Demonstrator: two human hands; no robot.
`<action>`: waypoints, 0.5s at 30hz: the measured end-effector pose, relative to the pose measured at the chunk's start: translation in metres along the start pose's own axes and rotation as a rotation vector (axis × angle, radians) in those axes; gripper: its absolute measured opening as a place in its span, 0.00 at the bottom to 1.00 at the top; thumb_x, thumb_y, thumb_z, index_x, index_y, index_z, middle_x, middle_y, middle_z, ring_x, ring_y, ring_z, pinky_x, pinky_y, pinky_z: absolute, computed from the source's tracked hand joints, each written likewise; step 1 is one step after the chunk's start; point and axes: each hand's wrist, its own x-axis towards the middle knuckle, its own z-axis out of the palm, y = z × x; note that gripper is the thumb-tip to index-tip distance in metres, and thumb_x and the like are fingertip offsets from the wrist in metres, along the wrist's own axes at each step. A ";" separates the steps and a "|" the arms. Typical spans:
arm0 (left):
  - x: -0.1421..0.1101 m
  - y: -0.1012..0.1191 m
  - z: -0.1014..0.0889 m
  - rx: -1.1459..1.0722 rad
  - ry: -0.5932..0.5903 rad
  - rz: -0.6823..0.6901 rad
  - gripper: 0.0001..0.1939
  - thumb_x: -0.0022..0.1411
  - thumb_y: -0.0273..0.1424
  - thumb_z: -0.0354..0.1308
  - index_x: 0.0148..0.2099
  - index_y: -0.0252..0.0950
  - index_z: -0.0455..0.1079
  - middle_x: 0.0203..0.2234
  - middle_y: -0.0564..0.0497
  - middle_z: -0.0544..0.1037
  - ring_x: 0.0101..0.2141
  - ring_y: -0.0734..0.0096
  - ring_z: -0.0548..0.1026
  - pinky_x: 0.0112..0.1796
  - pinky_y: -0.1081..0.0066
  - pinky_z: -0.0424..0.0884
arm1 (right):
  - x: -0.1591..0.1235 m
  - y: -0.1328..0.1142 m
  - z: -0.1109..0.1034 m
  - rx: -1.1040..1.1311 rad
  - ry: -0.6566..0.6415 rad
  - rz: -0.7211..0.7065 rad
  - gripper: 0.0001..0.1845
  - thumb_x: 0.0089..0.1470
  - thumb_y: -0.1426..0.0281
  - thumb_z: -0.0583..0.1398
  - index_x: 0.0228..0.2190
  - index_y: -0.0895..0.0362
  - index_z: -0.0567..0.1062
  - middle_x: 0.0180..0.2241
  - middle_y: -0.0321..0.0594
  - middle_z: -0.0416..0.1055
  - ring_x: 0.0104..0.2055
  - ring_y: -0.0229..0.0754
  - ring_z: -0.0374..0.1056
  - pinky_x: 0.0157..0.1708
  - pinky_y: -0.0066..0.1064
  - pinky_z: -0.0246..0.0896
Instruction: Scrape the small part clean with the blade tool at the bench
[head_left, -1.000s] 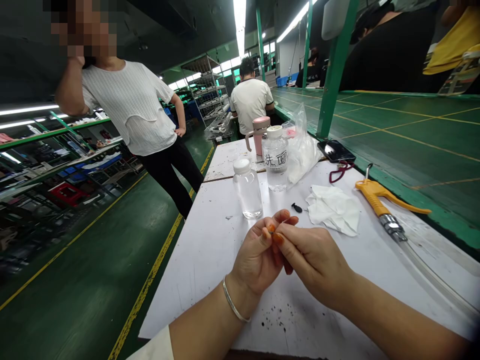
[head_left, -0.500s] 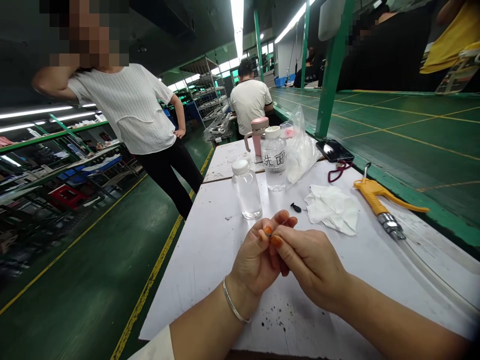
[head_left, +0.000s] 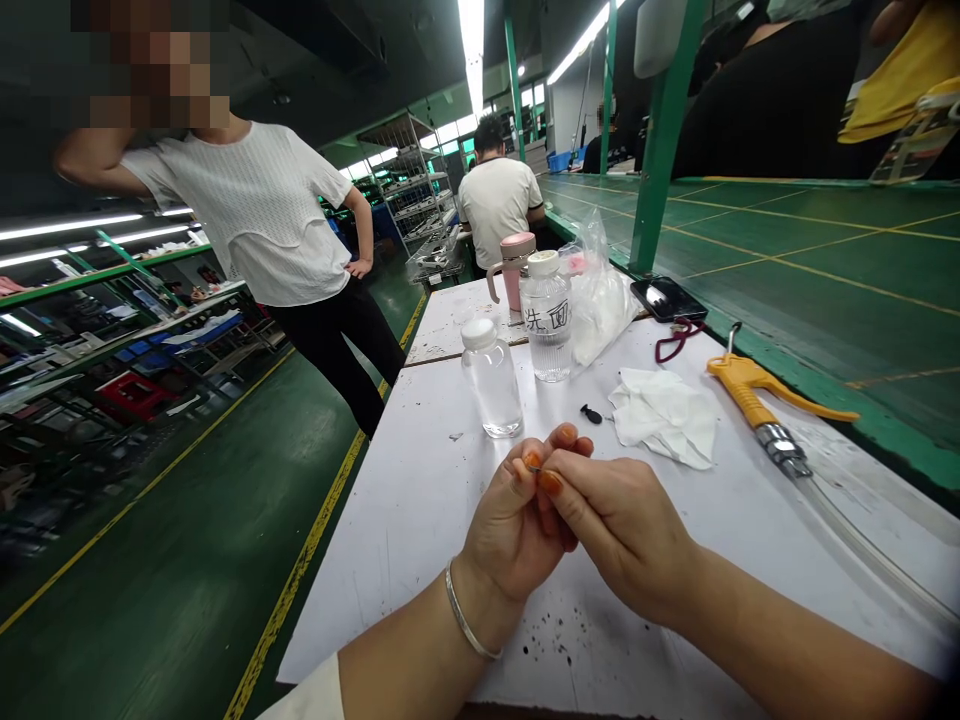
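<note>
My left hand (head_left: 517,530) and my right hand (head_left: 622,520) meet above the white tabletop (head_left: 390,520), fingertips together. Both are closed in a pinch around something tiny and dark between the thumbs; its kind is too small to make out. Orange polish or stain shows on the nails. Just beyond the fingers lies a small black piece (head_left: 591,413). A clear bottle (head_left: 495,395) with a white cap stands behind my left hand, and a ribbed clear bottle (head_left: 550,330) with black writing is farther back. Crumpled white tissue (head_left: 664,418) lies beyond my right hand.
On the right rests a yellow air blow gun (head_left: 750,390) with its hose (head_left: 877,545). Farther back are a pink mug (head_left: 514,270), a plastic bag (head_left: 604,310) and a phone (head_left: 669,298). A person in white (head_left: 270,220) stands left of the table; another sits ahead. Dark specks dot the near tabletop.
Almost nothing differs. Both hands stay pinched together in nearly the same place, with slight finger movement. The view has shifted a little, and the standing person appears slightly farther left.
</note>
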 end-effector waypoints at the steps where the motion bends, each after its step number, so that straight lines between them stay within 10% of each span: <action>1: 0.000 0.000 0.000 -0.009 0.002 -0.003 0.10 0.54 0.35 0.71 0.31 0.38 0.73 0.46 0.54 0.74 0.52 0.70 0.72 0.53 0.74 0.69 | 0.000 -0.001 -0.001 -0.008 -0.005 -0.010 0.16 0.67 0.73 0.50 0.25 0.55 0.63 0.21 0.31 0.62 0.21 0.31 0.59 0.22 0.23 0.57; 15: -0.001 -0.002 0.000 0.060 0.067 -0.026 0.14 0.51 0.38 0.72 0.33 0.37 0.73 0.49 0.53 0.73 0.58 0.64 0.67 0.54 0.72 0.68 | 0.005 -0.002 -0.006 -0.103 -0.040 -0.052 0.13 0.67 0.74 0.50 0.28 0.55 0.63 0.21 0.28 0.59 0.20 0.30 0.56 0.21 0.22 0.53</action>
